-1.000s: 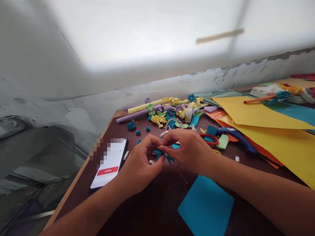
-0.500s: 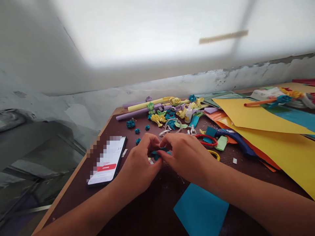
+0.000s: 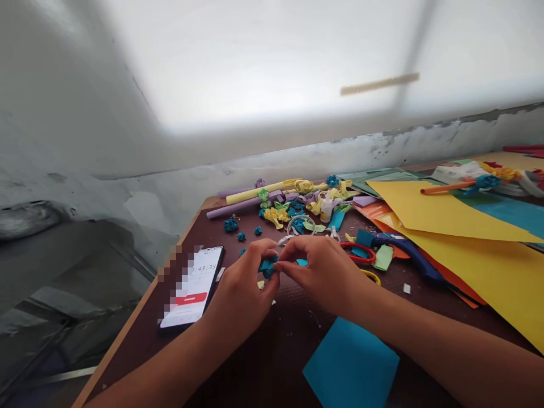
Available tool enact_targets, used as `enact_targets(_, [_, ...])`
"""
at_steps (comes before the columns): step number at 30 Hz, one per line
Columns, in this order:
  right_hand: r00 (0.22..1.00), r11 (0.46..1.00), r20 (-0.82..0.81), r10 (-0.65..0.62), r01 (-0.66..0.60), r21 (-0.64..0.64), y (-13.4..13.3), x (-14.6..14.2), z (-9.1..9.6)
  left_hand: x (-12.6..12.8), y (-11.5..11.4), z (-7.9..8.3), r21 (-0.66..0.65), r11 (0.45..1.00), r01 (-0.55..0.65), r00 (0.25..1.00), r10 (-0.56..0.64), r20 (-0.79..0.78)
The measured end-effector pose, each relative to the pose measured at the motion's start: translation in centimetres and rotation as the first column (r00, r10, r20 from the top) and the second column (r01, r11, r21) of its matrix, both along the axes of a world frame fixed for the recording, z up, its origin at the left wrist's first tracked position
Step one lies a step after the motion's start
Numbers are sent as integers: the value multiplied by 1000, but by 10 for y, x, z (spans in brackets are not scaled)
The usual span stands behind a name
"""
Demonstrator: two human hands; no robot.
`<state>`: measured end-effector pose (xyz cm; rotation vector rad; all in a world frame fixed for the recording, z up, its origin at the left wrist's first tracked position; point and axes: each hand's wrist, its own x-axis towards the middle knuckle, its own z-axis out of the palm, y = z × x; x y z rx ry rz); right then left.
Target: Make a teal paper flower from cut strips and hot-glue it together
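Observation:
My left hand (image 3: 244, 289) and my right hand (image 3: 325, 272) meet over the dark brown table (image 3: 272, 351). Both pinch a small crumpled piece of teal paper (image 3: 267, 265) between thumbs and fingertips, just above the tabletop. A teal paper square (image 3: 351, 365) lies flat near the front edge, below my right forearm. A phone (image 3: 193, 286) with a lit screen rests to the left of my left hand.
Behind my hands lie rolled purple and yellow paper tubes (image 3: 255, 192), several small crumpled paper flowers (image 3: 280, 214), a glue bottle (image 3: 326, 205), red-handled scissors (image 3: 359, 252) and a blue glue gun (image 3: 414, 255). Large yellow paper sheets (image 3: 459, 218) cover the right side. A wall runs behind.
The teal piece has been gathered from a spread, pointed shape into a tighter wad between my fingertips. My hands stayed together at the same spot; the camera shifted slightly.

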<state>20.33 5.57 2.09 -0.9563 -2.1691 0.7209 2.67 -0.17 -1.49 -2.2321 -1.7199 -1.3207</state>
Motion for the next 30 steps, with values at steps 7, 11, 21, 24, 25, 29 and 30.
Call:
enact_targets(7, [974,994,-221,51,-70,-82,6,3,1,-8,4,8,59,993,103,994,-105,41])
enact_targets(11, [981,993,-190,43,-62,-96,8,3,-2,-8,5,6,68,992,105,994,-106,12])
enact_targets(21, [983,971,-150,102,-66,228,10,6,-5,-7,1,6,-128,988,89,977,-61,206])
enact_targets(24, [994,940,-68,91,-63,334,7,7,-6,-4,2,7,-136,982,133,934,-78,347])
enact_targets(25, [996,931,-41,81,-61,361,7,7,-7,-4,3,7,-143,978,153,918,-87,387])
enact_targets(29, [989,967,-105,105,-76,244,9,6,-8,-4,5,8,-172,957,234,857,-119,502])
enact_targets(30, [978,982,-164,130,-104,157,10,6,-8,-4,6,8,-174,953,248,840,-121,530])
